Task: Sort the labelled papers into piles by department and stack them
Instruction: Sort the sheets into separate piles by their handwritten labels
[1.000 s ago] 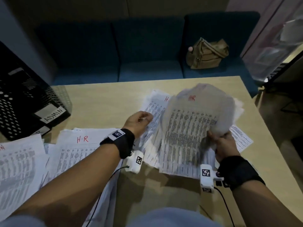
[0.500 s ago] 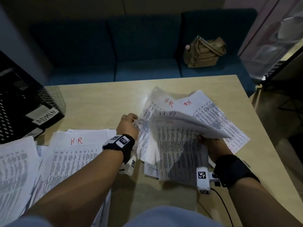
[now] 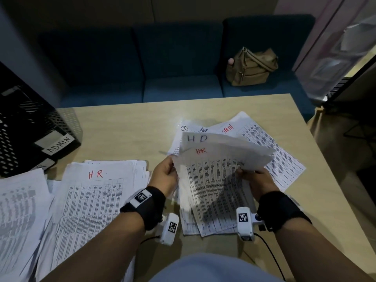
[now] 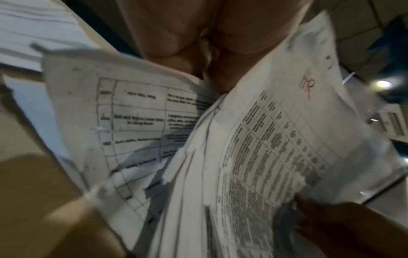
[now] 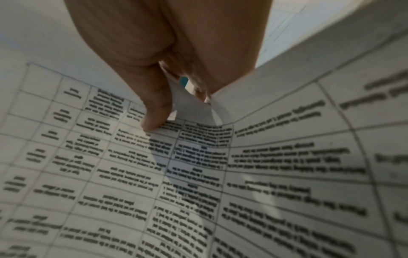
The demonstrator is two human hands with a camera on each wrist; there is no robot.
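Note:
Both hands hold a sheaf of printed sheets above the table's middle. The top sheet [image 3: 211,176] bears a red "HR" mark, and my left hand [image 3: 165,176] grips its left edge. My right hand [image 3: 253,180] pinches the right edge of the raised sheets [image 5: 194,108], thumb on top. Behind it curls another sheet marked "HR" in dark ink [image 3: 219,139]. Under them lies an unsorted heap [image 3: 280,157] with one sheet marked "ADMIN" in red. A pile topped "H.R" [image 3: 91,200] sits to the left. In the left wrist view the red-marked sheet [image 4: 287,131] fans from my fingers.
A black mesh tray labelled "ADMIN" [image 3: 30,131] stands at the far left, with another paper pile [image 3: 18,210] in front of it. A blue sofa [image 3: 162,64] with a tan bag [image 3: 252,67] runs behind the wooden table [image 3: 122,131]. The table's right edge drops to the floor.
The sheet that my right hand held up high has come down and forward. Both hands have drawn nearer to me, and the left hand now grips the red-marked sheet's edge.

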